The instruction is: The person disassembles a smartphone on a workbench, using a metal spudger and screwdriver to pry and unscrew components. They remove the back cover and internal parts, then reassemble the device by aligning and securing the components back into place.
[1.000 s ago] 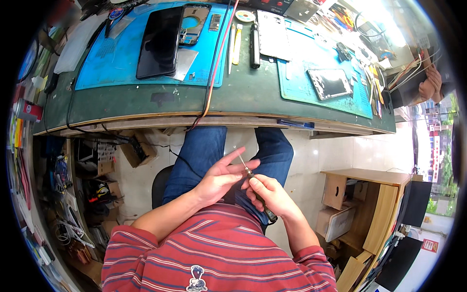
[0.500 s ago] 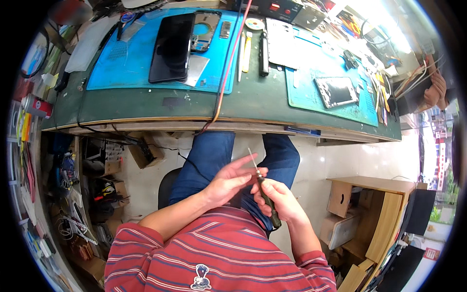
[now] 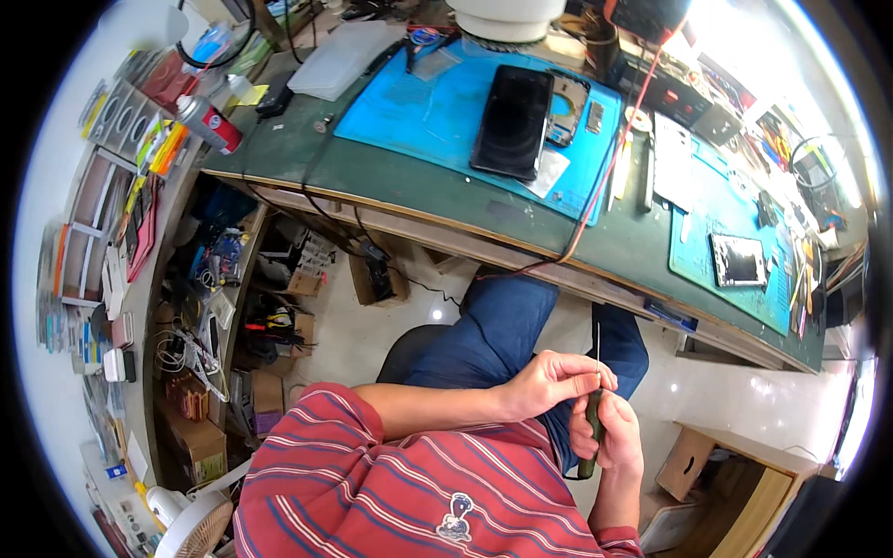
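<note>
One slim screwdriver with a dark green handle and thin metal shaft [image 3: 592,423] is held upright over the person's lap, near the lower centre of the view, well short of the bench edge. Right hand [image 3: 609,437] is wrapped shut around the handle, fingers curled tight, shaft pointing up and away. Left hand [image 3: 549,381] is closed at the fingertips [image 3: 605,379], pinching the shaft just above the handle; whether anything small sits between tip and fingers cannot be told. Both hands touch each other above blue denim trousers [image 3: 502,325].

Far from the hands, on the green workbench [image 3: 409,181], lies a blue rectangular work mat [image 3: 428,107] carrying a black slab-shaped phone, screen dark [image 3: 512,121]. Further right, a second teal mat [image 3: 726,209] holds a smaller phone with a pale screen [image 3: 738,260]. A red cable [image 3: 595,200] runs across the bench and drops over its near edge. At far left stands a red and white spray can [image 3: 209,123].
</note>
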A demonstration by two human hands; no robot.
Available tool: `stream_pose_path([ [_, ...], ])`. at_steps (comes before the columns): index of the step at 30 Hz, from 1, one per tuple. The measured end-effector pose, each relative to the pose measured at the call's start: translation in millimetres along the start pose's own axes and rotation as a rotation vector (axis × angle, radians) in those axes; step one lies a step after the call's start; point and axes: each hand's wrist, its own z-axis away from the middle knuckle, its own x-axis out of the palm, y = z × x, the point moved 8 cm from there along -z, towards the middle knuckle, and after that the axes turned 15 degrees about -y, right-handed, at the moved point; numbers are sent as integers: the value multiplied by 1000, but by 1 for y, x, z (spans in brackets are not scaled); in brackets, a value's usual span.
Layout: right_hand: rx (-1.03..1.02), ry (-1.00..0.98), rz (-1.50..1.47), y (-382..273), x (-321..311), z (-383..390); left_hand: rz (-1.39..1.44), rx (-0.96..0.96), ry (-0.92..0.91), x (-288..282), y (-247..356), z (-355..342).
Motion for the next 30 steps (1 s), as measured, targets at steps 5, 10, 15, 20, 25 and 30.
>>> stream_pose_path([
  [5,5,-43,56,-6,14,1,-2,-92,-110,13,18,4],
  [10,68,41,277,-21,-16,23,-624,-61,-40,-22,112,37],
  [15,197,505,381,-5,-66,65,-1276,202,620,-151,350,45],
  [20,372,770,415,21,-102,95,-1891,-111,856,-337,476,-72],
  [25,336,894,243,30,-128,111,-2048,-250,1074,-443,496,-170],
  [30,289,979,260,38,-154,137,-1969,-295,1160,-471,501,-218],
])
